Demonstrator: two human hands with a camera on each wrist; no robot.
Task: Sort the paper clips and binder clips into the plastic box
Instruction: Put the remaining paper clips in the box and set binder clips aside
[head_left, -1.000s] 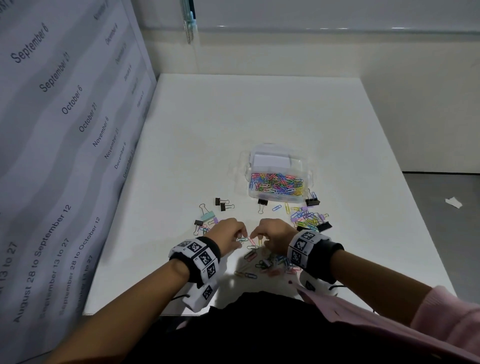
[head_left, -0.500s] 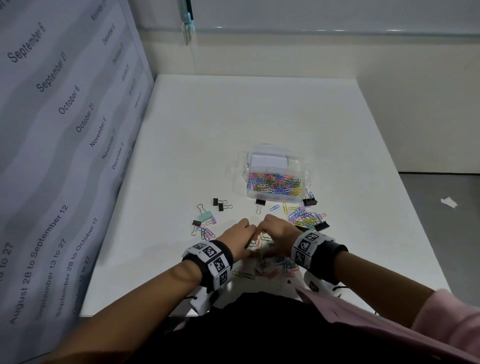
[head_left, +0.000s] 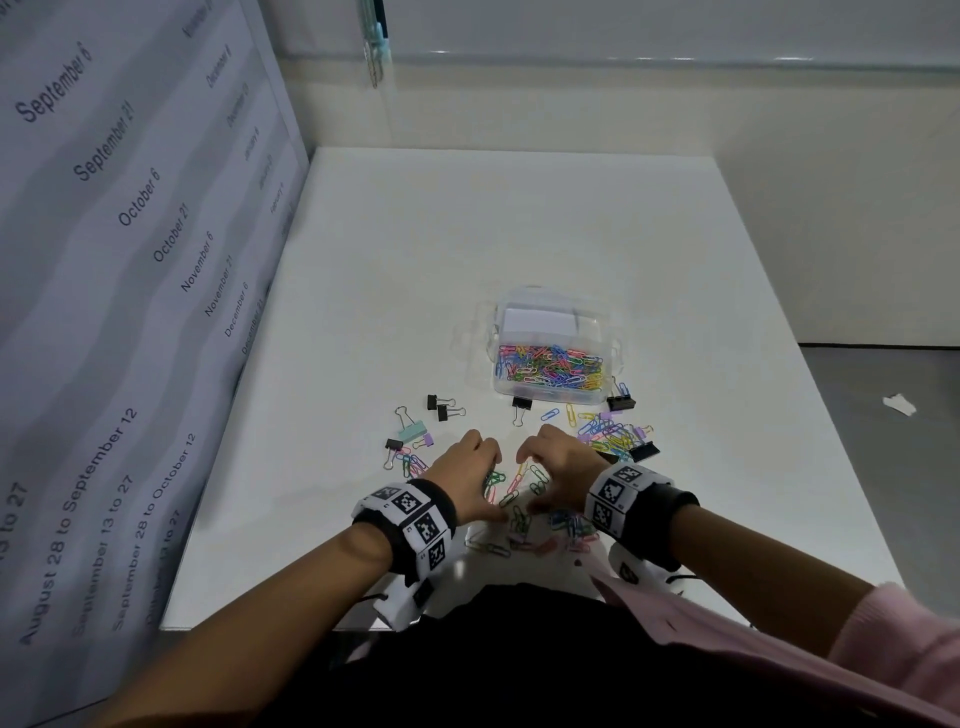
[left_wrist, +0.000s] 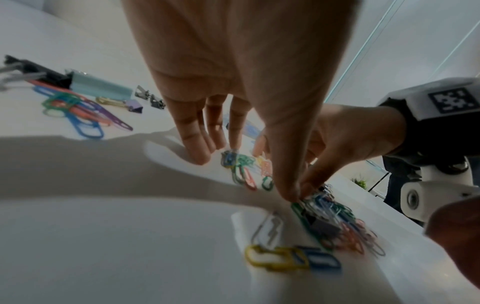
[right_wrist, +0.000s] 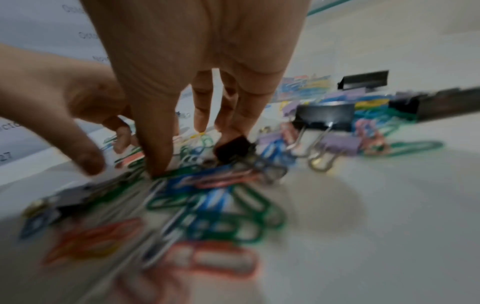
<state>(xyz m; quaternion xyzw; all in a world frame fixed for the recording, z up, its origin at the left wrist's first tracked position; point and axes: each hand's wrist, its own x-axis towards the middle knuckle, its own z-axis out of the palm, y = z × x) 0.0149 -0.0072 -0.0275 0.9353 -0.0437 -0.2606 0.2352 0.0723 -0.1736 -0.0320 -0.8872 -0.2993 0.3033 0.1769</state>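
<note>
The clear plastic box (head_left: 550, 387) stands mid-table; its near compartment is full of coloured paper clips (head_left: 550, 366). My left hand (head_left: 470, 467) and right hand (head_left: 556, 465) lie side by side over a loose pile of paper clips (head_left: 514, 491) near the front edge. In the left wrist view my left hand (left_wrist: 244, 174) has straight fingers (left_wrist: 197, 152) on the table and its thumb on the clips (left_wrist: 327, 214). My right hand (right_wrist: 193, 151) presses its thumb on a green clip (right_wrist: 182, 171), and its fingers touch a small black binder clip (right_wrist: 231, 151). Neither hand visibly holds anything.
Teal, purple and black binder clips (head_left: 413, 434) lie left of the hands. More paper clips and black binder clips (head_left: 615, 434) lie to the right, in front of the box. A printed calendar panel (head_left: 130, 312) walls the left side. The table's front edge (head_left: 519, 587) is close behind the wrists.
The two hands came together over the pile until they touched, and now a small gap shows between their fingertips. The clips under them have been drawn closer together.
</note>
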